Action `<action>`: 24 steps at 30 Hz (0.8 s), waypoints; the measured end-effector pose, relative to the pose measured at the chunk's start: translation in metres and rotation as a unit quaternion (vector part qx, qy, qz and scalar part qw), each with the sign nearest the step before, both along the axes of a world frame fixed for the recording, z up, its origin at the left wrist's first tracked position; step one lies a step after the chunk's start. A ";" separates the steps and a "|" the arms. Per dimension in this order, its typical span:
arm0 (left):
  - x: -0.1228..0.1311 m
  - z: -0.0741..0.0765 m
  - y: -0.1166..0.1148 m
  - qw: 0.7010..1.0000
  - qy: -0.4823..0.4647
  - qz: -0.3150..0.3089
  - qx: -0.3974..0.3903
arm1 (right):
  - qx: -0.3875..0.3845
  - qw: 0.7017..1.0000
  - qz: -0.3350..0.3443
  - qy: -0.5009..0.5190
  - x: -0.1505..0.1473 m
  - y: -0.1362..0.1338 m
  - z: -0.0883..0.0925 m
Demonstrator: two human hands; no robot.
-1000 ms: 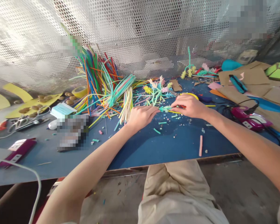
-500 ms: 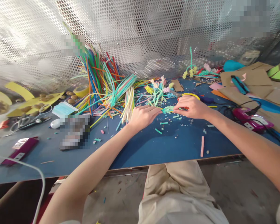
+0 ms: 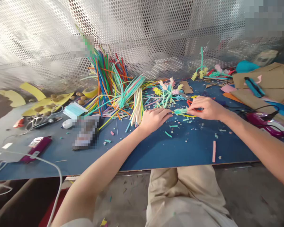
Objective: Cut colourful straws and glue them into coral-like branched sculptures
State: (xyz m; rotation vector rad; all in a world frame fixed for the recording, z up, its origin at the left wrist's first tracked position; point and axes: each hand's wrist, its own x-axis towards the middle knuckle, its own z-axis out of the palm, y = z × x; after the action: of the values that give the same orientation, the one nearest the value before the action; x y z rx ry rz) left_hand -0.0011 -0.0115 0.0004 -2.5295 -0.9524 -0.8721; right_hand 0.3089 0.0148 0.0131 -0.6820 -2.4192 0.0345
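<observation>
Between my two hands, a mint-green fuzzy pipe-cleaner piece lies low over the table. My left hand is closed on its left end, fingers together, with a bit of yellow at the fingertips. My right hand is closed at the other end. A red and yellow handled tool shows around the right fingers; its kind is mostly hidden by them. Just behind stands a cluster of pipe-cleaner flowers in pink, yellow and mint. Cut mint scraps lie in front of my hands.
Bundles of coloured pipe cleaners lean at the back left. A face mask, scissors and a purple box lie left. Another person's hand is at the far left. Brown card and a magenta device are right.
The view has swung slightly left. A yellow curved part now shows beneath the mint piece, near my right fingers. The other person's hand shows more fully at the left.
</observation>
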 end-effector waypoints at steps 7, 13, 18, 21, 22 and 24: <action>0.000 -0.006 0.003 0.997 -0.033 -0.047 0.045 | -0.013 1.000 0.010 -0.008 -0.007 -0.005 0.000; -0.002 -0.010 0.003 0.995 -0.045 -0.059 0.063 | -0.006 1.000 0.015 -0.010 -0.011 -0.008 0.000; -0.004 -0.009 0.001 0.998 -0.041 -0.050 0.023 | 0.006 1.000 0.016 0.003 -0.014 -0.008 0.001; -0.004 -0.007 0.000 0.998 -0.042 -0.047 -0.011 | 0.008 1.000 0.026 -0.004 -0.015 -0.008 0.000; -0.005 -0.006 0.001 0.998 -0.043 -0.046 -0.016 | 0.010 0.999 0.030 -0.005 -0.016 -0.008 -0.001; -0.005 -0.005 0.001 0.998 -0.047 -0.046 -0.019 | 0.016 0.999 0.037 -0.007 -0.017 -0.010 -0.001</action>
State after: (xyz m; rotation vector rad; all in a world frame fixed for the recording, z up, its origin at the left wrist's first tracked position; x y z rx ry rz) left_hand -0.0060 -0.0102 -0.0046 -2.6025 -0.8933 -1.0185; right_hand 0.2922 0.0051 0.0124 -0.5810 -2.4527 0.0207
